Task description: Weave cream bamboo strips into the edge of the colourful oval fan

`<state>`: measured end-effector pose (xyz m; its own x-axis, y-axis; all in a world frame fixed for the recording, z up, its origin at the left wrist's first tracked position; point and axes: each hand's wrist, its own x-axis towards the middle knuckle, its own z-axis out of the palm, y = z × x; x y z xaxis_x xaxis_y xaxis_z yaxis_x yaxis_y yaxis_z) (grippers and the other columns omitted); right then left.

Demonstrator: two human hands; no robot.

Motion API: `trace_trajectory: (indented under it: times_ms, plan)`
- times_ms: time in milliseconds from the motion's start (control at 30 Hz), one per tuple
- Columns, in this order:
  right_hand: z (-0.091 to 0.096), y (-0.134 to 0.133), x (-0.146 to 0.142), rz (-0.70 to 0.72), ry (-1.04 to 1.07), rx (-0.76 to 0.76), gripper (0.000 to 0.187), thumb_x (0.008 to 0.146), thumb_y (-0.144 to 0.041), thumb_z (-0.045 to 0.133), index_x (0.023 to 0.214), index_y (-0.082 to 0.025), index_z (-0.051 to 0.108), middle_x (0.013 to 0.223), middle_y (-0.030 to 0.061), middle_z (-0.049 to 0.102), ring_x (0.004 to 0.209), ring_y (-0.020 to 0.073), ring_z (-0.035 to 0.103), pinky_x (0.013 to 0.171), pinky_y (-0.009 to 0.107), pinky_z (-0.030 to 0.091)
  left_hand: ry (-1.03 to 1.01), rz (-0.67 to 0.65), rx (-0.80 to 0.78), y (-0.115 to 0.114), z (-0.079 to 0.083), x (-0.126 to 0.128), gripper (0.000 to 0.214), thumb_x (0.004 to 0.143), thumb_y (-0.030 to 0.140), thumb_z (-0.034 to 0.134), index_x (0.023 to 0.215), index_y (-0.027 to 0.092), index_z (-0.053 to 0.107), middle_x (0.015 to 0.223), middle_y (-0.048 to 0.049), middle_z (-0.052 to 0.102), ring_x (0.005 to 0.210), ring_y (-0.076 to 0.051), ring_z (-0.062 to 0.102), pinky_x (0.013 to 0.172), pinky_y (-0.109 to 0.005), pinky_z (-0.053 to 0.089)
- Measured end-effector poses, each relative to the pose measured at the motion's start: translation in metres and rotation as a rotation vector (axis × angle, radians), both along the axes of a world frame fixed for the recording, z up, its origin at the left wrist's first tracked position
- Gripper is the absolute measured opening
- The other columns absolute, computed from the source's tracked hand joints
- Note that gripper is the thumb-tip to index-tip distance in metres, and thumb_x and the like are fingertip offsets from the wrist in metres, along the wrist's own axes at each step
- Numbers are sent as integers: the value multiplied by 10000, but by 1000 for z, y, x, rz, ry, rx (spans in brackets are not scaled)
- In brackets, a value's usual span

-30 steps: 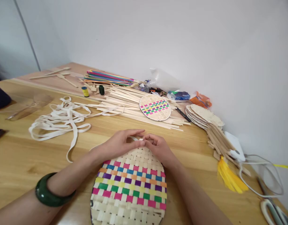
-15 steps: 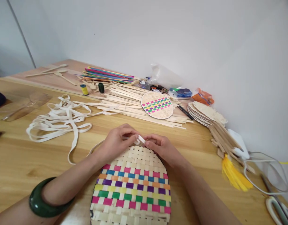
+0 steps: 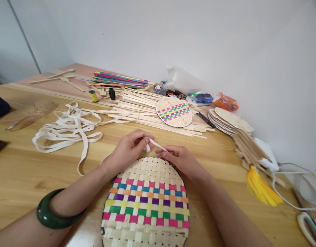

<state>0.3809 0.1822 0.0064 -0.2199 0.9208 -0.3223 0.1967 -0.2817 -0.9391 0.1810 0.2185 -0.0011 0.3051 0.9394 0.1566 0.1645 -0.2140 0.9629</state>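
Oval woven panel (image 3: 144, 202) lies low on the wooden table (image 3: 214, 219), right between the forearms, pink, green, purple and blue rows running across it. Left hand (image 3: 128, 149) is just off its eleven o'clock, thumb and fingers pinched narrow on white tape (image 3: 156, 143). Right hand (image 3: 183, 159) is at about one o'clock, fingertips closed on that same tape where it meets the panel's rim — can't tell how much of the panel is caught in there too, the fingers hide it.

My read on the step: the tape's being handled at the top edge and isn't laid along it yet. There's a short stretch between the two grips, with a small loop hanging under the left fingers. I'd say the next move calls for a firm right pinch at the rim, the left getting that loop out so the tape sits flat, and a bit of slack from the heap of white tape (image 3: 85, 144) off at ten o'clock — looks tangled, so it could snag.
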Motion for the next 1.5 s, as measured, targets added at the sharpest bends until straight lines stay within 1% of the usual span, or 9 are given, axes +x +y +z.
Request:
trace_trajectory:
  times_ms: [167,300,433,600,767,1067,1267,1400,1500]
  plan:
    - [-1,1,0,-56,79,-54,235,780,-369,723,931,-190,745,827,32,757,742,159,662,682,278,491,85,61,2,1,3,-5,313,876,431,572,1020,219,752,831,8,592,601,-134,522,596,-284,440]
    - [-3,1,-1,-77,144,-88,265,836,-410,674,984,-201,742,833,38,766,722,151,679,641,257,489,250,33,115,4,9,-10,306,832,444,612,926,219,797,726,2,620,625,-155,496,597,-287,386]
    - [1,0,-3,-114,171,-105,256,853,-397,662,995,-197,736,850,48,771,739,160,693,636,258,497,301,-51,-5,5,13,-11,319,805,480,614,857,218,789,718,-5,706,620,-162,537,573,-274,391]
    - [3,-1,-3,-113,144,-69,268,861,-364,654,1081,-225,717,839,27,768,767,171,696,685,279,517,231,-148,-138,3,9,-9,365,803,523,621,911,211,778,780,-12,754,658,-176,617,580,-259,458]
    - [4,-2,-2,-97,135,-25,321,869,-321,624,1176,-232,657,867,24,769,805,170,707,702,278,523,151,-256,-234,4,1,-11,411,783,509,696,1093,245,751,844,-13,782,725,-187,657,597,-255,460]
    - [5,-1,3,-48,59,57,178,827,-329,644,964,-220,614,803,11,736,701,149,656,623,270,494,58,-165,-439,6,4,-12,354,762,439,748,1055,240,769,777,-3,776,705,-176,672,583,-249,472]
    - [7,-2,2,9,30,94,193,834,-319,643,991,-207,628,806,14,720,742,149,653,629,261,489,-10,-292,-560,4,4,-12,415,613,314,871,1015,266,778,871,28,789,785,-166,688,746,-277,510]
    - [9,0,4,-42,60,16,219,842,-379,650,972,-203,657,875,38,745,794,167,677,685,289,515,14,-282,-558,7,7,-16,433,624,331,859,1044,259,778,880,12,793,784,-174,688,729,-286,509]
    - [11,0,8,-3,27,-9,243,796,-397,718,939,-201,701,871,32,740,788,172,666,693,295,513,11,-216,-529,10,10,-20,463,618,369,861,1056,247,777,914,-13,799,835,-199,700,748,-295,520]
